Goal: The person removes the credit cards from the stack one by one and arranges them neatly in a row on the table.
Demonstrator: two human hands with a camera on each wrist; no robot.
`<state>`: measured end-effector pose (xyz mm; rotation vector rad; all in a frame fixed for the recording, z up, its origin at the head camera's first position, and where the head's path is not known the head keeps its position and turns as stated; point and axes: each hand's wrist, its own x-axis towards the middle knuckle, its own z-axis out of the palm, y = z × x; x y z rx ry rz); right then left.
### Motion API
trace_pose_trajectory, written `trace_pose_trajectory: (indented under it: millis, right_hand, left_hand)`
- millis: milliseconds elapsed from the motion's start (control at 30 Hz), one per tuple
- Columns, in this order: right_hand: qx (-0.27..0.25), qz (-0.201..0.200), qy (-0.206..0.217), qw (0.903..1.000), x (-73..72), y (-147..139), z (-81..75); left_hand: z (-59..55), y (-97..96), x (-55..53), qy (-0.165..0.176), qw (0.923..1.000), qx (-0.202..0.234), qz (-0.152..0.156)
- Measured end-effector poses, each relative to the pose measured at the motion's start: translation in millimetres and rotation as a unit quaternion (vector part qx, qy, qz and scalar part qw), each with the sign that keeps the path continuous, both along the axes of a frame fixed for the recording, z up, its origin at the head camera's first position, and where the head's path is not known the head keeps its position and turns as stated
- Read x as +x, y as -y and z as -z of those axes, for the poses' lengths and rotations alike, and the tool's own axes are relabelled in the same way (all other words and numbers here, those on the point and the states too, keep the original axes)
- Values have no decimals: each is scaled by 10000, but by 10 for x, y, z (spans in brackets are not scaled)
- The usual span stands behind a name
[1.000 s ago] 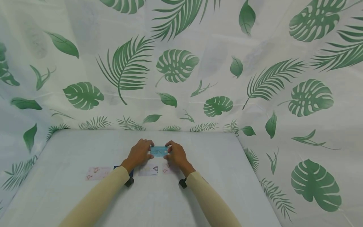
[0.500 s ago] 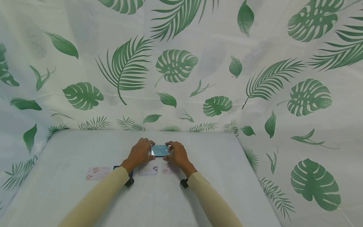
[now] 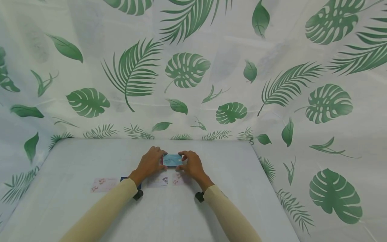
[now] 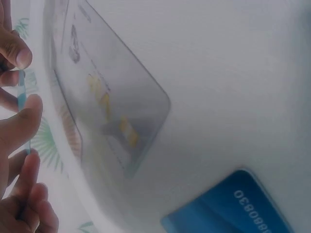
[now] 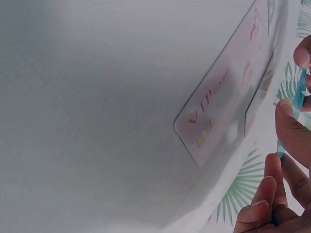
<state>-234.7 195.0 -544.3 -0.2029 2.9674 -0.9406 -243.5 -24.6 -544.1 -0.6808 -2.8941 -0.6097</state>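
Observation:
A light blue plastic card (image 3: pixel 172 160) is held level above the table by both hands. My left hand (image 3: pixel 150 160) pinches its left end between thumb and fingers, and my right hand (image 3: pixel 192 164) pinches the right end the same way. Both wrist views show this card nearly edge-on as a thin blue strip (image 4: pixel 22 94). Just nearer to me lie a pale card with yellow marks (image 4: pixel 104 97) and a pinkish VIP card (image 5: pixel 214 99). Another card (image 4: pixel 68 121) lies flat beyond these, mostly hidden in the head view.
A dark blue card (image 4: pixel 228 206) with raised digits lies partly behind my left forearm in the head view. Further left is a pink flowered card (image 3: pixel 103 185). The white-covered table (image 3: pixel 169 215) ends at a leaf-patterned cloth wall (image 3: pixel 193 94).
Both hands have shifted slightly to the right with the light blue card, whose tilt has altered a little. The cards on the table have stayed put.

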Motion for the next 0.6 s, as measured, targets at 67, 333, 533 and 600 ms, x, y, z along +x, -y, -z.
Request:
trace_pose_trajectory:
  millis: [67,333,533,600]
  right_hand:
    - [-18,-7,-35,10000,14,-26,-17]
    - [-108,39,-83,9999,89,-122,-81]
    - [-110,-29,-237,9997,164,-198,-117]
    - [-108,-54,-292,9995,189,-222,-132]
  left_hand:
    - [-25,-13,9,-29,10000,-2,40]
    - [-70,-75,52,-179,9995,-77,241]
    - [-97,-123,100,-251,9991,57,333]
    - [-111,-141,115,-215,9991,95,342]
